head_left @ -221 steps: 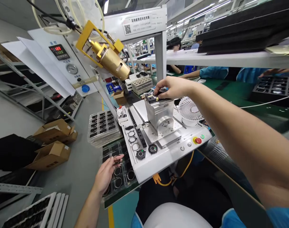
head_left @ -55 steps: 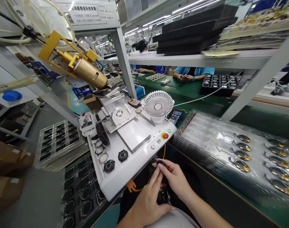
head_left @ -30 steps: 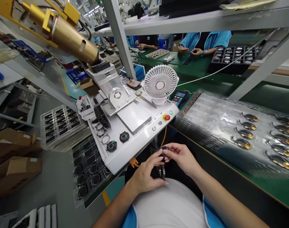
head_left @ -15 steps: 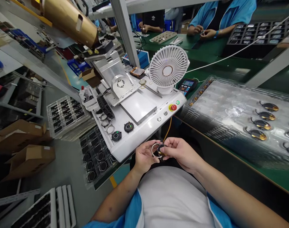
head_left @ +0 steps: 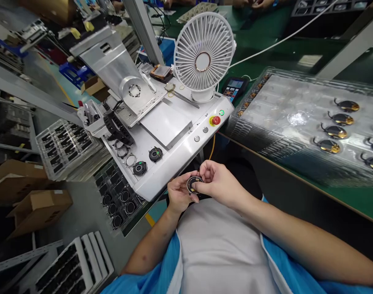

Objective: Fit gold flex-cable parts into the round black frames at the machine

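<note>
The left hand [head_left: 178,194] was curled, thumb and fingers clamped around the rim of a ringed black disc [head_left: 193,185] with gold-coloured spots on its face. The right hand [head_left: 220,185] lay over it, thumb pressed flat on that face and fingers bent inward above; whether those fingers also gripped the edge could not be told. The disc was held just above the lap, near the front edge of a white machine base [head_left: 177,161].

On that base sat two black watch-type modules [head_left: 156,154], each with a green mark, beside some thin metal rings [head_left: 130,160]. Along its front panel, a red emergency-stop button [head_left: 216,120] stood in a yellow collar [head_left: 211,120] whose lettering was too small to read, next to a green-lit button [head_left: 221,112]. Behind stood a white fan [head_left: 205,51] and a keypad unit [head_left: 234,87], its screen and key labels illegible. To the right, a clear tray [head_left: 284,114] bore black-and-gold discs [head_left: 335,131].
</note>
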Demonstrator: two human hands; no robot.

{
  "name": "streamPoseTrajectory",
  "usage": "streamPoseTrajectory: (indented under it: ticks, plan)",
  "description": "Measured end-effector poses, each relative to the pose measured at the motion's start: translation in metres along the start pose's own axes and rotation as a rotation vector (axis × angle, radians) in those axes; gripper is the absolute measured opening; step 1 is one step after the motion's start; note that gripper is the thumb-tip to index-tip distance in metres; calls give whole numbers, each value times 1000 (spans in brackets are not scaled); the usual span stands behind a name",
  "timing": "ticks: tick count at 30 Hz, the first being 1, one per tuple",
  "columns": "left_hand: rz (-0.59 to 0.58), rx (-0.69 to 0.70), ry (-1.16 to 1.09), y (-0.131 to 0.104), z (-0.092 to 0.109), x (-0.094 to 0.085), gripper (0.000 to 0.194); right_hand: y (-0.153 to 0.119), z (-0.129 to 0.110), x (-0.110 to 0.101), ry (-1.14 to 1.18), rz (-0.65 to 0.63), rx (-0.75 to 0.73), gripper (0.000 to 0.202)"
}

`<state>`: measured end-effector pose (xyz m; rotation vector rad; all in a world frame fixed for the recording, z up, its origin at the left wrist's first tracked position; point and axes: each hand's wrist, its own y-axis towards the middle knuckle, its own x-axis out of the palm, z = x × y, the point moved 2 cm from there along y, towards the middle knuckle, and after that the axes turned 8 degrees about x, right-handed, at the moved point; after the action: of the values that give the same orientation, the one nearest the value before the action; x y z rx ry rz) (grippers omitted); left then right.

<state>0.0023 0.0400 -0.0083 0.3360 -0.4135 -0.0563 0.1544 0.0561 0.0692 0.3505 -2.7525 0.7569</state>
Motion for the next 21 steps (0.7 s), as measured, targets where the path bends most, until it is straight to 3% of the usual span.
streamPoseTrajectory:
  ticks: [15,21]
  plan:
    - [105,-40,38,-1,-4,-3,67,4,1,0,14,-20,48,34]
    - [131,-35,17,-4,-7,-3,65,10,12,-2,115,-31,75,48]
